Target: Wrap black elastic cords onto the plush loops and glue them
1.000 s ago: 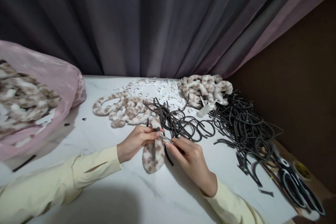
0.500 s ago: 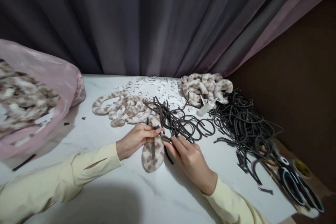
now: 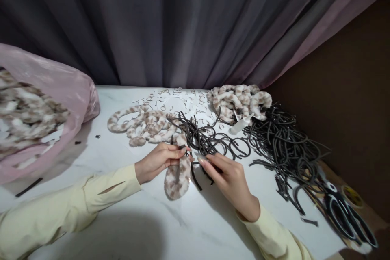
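Note:
My left hand (image 3: pixel 161 159) is closed on a furry brown-and-white loop (image 3: pixel 177 183), which hangs down toward the table. A short dark end, perhaps black cord, shows at its thumb and fingertips. To the right, my right hand (image 3: pixel 230 176) is pinched, its fingertips a little apart from the left ones. Something small and dark shows beneath its fingers, too hidden to name. Behind both hands lies a loose heap of black cords (image 3: pixel 210 142), and one cord end points down between the hands.
More furry loops lie in a left pile (image 3: pixel 152 126), a back-right pile (image 3: pixel 240 99) and a pink plastic bag (image 3: pixel 87 97). A small translucent bottle (image 3: pixel 240 125) lies before a large black cord heap (image 3: pixel 280 142). Scissors (image 3: pixel 344 219) rest at the right edge. White scraps (image 3: pixel 183 99) lie behind.
My right hand has drawn back to the right, away from my left fingertips. The dark piece it held out between the hands no longer shows there. My left hand stays on the furry loop.

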Action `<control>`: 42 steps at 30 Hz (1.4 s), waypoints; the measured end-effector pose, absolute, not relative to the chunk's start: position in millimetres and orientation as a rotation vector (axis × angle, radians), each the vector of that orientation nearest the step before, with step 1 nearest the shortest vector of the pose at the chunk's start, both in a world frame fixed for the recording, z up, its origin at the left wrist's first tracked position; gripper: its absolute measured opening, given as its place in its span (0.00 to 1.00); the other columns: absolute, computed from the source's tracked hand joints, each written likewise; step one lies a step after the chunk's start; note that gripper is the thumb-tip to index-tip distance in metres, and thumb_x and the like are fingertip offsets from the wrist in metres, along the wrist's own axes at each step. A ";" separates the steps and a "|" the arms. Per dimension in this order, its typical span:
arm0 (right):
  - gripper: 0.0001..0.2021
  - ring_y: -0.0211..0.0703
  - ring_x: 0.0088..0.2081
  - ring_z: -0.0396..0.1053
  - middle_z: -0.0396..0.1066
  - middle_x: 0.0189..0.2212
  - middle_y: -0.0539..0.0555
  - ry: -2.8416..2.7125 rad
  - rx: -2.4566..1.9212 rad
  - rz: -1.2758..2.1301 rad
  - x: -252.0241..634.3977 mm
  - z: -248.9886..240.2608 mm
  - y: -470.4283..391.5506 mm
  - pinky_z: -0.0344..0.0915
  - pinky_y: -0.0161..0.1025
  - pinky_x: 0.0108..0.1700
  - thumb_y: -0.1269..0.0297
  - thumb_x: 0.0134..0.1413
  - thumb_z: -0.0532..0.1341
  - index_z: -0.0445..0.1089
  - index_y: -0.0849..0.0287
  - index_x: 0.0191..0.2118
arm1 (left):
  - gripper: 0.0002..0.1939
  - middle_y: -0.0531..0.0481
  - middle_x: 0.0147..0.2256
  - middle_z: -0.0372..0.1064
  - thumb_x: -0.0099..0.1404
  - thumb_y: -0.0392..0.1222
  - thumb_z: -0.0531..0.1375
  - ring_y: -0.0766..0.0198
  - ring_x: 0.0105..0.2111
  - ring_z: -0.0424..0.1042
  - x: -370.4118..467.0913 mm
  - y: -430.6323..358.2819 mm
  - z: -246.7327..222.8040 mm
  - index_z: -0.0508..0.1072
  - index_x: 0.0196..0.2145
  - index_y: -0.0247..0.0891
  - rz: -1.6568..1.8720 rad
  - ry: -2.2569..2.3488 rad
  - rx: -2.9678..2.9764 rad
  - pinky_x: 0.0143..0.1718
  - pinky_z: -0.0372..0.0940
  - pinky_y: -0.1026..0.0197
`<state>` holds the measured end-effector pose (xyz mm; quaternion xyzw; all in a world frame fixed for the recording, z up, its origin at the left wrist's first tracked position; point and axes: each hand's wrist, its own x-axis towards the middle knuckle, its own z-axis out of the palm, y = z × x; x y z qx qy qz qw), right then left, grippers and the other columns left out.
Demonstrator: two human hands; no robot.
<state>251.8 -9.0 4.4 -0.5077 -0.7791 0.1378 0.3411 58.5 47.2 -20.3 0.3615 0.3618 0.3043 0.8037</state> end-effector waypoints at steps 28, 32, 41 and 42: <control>0.19 0.35 0.22 0.58 0.61 0.20 0.50 -2.089 -1.303 0.538 249.9 0.1 -5.1 0.54 0.32 0.26 0.55 0.62 0.51 0.70 0.63 0.28 | 0.13 0.49 0.26 0.70 0.50 0.45 0.68 0.71 0.28 0.64 57.0 46.1 -21.6 0.78 0.28 0.30 0.612 0.811 0.803 0.31 0.59 0.70; 0.20 0.34 0.22 0.58 0.61 0.19 0.50 -2.058 -1.330 0.570 251.2 -0.2 -3.1 0.54 0.32 0.25 0.55 0.62 0.51 0.70 0.62 0.27 | 0.12 0.51 0.24 0.68 0.50 0.44 0.68 0.72 0.26 0.62 57.5 47.7 -20.9 0.77 0.26 0.30 0.613 0.819 0.799 0.30 0.58 0.70; 0.19 0.35 0.23 0.61 0.66 0.21 0.52 -1.977 -1.375 0.583 253.6 -4.2 -0.9 0.55 0.33 0.26 0.56 0.61 0.52 0.72 0.62 0.28 | 0.13 0.48 0.27 0.71 0.50 0.45 0.68 0.69 0.31 0.66 56.6 48.8 -17.1 0.77 0.26 0.30 0.580 0.839 0.795 0.33 0.60 0.71; 0.18 0.35 0.23 0.61 0.66 0.21 0.52 -1.969 -1.381 0.586 253.7 -3.9 -1.1 0.55 0.33 0.26 0.56 0.61 0.53 0.72 0.62 0.28 | 0.13 0.48 0.27 0.71 0.49 0.45 0.68 0.68 0.32 0.67 56.7 48.6 -17.1 0.77 0.25 0.30 0.580 0.842 0.793 0.34 0.61 0.70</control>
